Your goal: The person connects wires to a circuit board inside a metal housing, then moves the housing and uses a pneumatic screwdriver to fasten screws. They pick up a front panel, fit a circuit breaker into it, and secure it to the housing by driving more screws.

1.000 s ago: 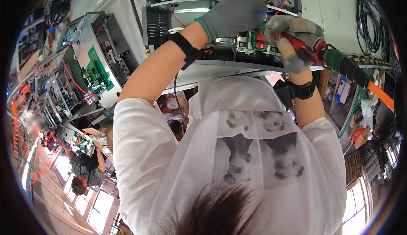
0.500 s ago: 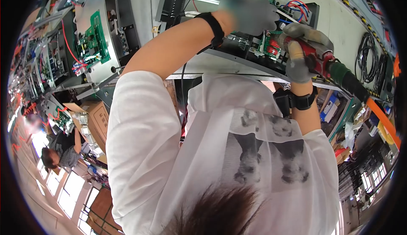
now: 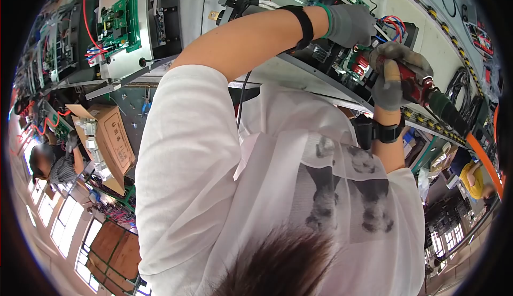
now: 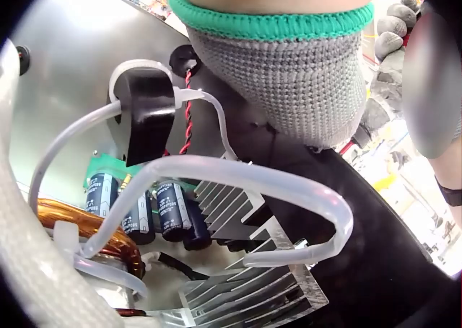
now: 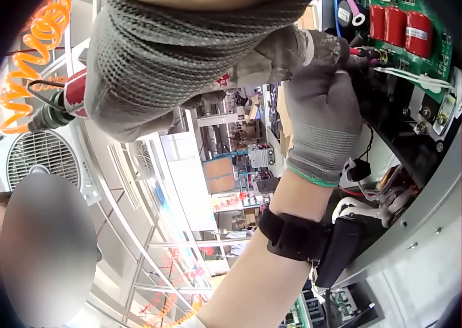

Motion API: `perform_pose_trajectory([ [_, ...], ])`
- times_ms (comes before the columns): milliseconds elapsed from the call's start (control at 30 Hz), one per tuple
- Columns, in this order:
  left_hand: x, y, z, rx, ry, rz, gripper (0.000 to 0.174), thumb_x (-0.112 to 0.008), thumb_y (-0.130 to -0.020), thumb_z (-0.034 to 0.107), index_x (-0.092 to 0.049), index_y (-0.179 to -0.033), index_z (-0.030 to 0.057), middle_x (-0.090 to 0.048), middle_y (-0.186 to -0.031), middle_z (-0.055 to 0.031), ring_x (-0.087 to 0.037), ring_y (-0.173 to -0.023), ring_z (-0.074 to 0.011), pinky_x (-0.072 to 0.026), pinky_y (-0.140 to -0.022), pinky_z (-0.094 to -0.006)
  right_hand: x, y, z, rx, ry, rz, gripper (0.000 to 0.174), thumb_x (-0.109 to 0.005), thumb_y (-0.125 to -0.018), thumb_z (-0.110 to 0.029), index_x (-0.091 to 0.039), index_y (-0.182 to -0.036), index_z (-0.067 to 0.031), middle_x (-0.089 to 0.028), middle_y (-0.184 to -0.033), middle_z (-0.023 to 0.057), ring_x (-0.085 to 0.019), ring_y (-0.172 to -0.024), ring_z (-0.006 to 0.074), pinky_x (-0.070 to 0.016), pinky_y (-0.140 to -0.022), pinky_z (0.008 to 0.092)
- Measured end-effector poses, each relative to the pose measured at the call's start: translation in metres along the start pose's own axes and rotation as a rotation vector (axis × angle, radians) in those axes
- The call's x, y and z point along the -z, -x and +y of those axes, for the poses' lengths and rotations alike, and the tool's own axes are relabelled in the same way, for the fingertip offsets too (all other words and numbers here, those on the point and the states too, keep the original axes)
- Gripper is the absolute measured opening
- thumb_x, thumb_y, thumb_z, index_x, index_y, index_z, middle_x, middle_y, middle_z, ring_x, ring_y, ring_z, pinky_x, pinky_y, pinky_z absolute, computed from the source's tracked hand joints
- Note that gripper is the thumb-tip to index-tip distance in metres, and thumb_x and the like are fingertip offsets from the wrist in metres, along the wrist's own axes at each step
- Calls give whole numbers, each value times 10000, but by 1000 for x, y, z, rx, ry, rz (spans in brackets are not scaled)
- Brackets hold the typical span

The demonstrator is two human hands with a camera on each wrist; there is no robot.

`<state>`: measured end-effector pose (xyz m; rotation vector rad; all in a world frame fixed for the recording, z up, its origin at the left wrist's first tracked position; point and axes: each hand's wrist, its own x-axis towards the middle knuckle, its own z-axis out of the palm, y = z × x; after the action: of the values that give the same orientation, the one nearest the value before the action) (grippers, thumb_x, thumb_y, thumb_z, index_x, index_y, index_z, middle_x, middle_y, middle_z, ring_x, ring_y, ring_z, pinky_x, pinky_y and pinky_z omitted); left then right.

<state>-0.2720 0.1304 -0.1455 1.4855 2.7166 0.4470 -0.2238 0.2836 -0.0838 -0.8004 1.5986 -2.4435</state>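
In the head view the left hand [image 3: 351, 25], in a grey glove with a green cuff, reaches over an open dark metal chassis [image 3: 320, 76]. The right hand [image 3: 398, 74] grips a red power tool [image 3: 417, 86] beside red components [image 3: 359, 64]. From the right wrist, the left hand [image 5: 326, 119] has bent fingers close against the tool's nose [image 5: 325, 50], near a green board [image 5: 426, 68]; what lies between its fingertips is hidden. The left wrist view shows its glove [image 4: 289, 82] above capacitors [image 4: 172, 211], a finned heatsink [image 4: 253, 292] and translucent tubing [image 4: 245, 175], fingers unseen.
Red and blue wires [image 3: 394, 24] rise behind the hands. An orange hose [image 3: 483, 162] trails from the tool at right. Another unit with a green board [image 3: 124, 21] is at left, above a cardboard box [image 3: 115, 141]. Black cable [image 3: 462, 90] lies coiled at right.
The head view has turned, so chassis and hands appear farther right and more slanted. The right hand keeps its grip on the tool; the left hand stays beside it.
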Motion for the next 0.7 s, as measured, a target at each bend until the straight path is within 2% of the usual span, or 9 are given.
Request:
perform_pose_trajectory([
  [67, -1, -2, 2, 52, 2, -56, 134, -580, -713, 131, -691, -785, 152, -606, -790, -65, -602, -860, -273, -480, -760, -418, -6, 1, 1, 88, 205, 90, 345, -629, -789, 34, -487, -1092, -47, -616, -908, 210, -596, -730, 279, -487, -527, 345],
  [167, 12, -1, 7, 142, 35, -145, 129, -588, -737, 113, -683, -816, 151, -579, -846, -38, -577, -913, -231, -467, -800, -377, -1, 1, -10, 62, 254, 58, 339, -641, -771, 41, -502, -1075, -18, -619, -918, 218, -610, -763, 301, -503, -548, 368],
  [200, 22, 6, 13, 202, 111, -54, 150, -595, -749, 143, -675, -873, 121, -595, -866, -58, -583, -889, -241, -479, -787, -354, 0, 0, -17, 85, 262, 117, 371, -651, -726, 86, -497, -1056, 16, -631, -914, 196, -641, -844, 283, -548, -744, 405],
  [233, 27, 10, 19, 187, 100, -50, 150, -595, -749, 143, -675, -873, 121, -595, -866, -58, -583, -889, -241, -479, -787, -354, -5, -7, -31, 145, 168, 108, 357, -650, -740, 41, -500, -1062, 14, -631, -890, 201, -643, -850, 299, -546, -766, 424],
  [300, 26, 14, 37, 871, 1026, 324, 204, -599, -777, 185, -646, -939, 71, -606, -899, -82, -591, -854, -237, -490, -760, -340, 1, -14, -56, 177, 92, 115, 352, -649, -746, -2, -507, -1068, 2, -627, -891, 214, -641, -844, 324, -545, -767, 447],
  [367, 14, 27, 44, 620, 985, 548, 245, -587, -829, 232, -614, -964, 29, -607, -886, -98, -592, -801, -228, -481, -713, -325, 0, -15, -88, 37, 93, 280, 387, -643, -767, -48, -489, -1120, -17, -623, -892, 230, -638, -842, 353, -548, -741, 458],
  [500, 95, 13, 113, 754, 1104, 518, 360, -598, -847, 379, -568, -878, 22, -573, -766, -94, -564, -716, -231, -444, -647, -326, 16, 8, -110, -183, 10, 553, 400, -618, -807, -64, -446, -1166, -22, -618, -837, 187, -630, -729, 268, -516, -617, 346],
  [633, 114, -23, 144, 420, 598, 706, 403, -657, -782, 452, -541, -789, 67, -533, -690, -80, -525, -633, -259, -421, -597, -366, 8, 31, -114, -271, 330, 700, 354, -638, -751, 60, -502, -1071, -7, -602, -803, 86, -603, -673, 165, -492, -590, 269],
  [700, 123, -36, 154, 350, 426, 712, 420, -680, -749, 475, -549, -787, 78, -524, -679, -75, -502, -609, -260, -398, -568, -369, 15, 47, -113, -195, 299, 595, 358, -644, -751, 57, -520, -1083, 7, -602, -890, 77, -603, -749, 151, -508, -663, 279],
])
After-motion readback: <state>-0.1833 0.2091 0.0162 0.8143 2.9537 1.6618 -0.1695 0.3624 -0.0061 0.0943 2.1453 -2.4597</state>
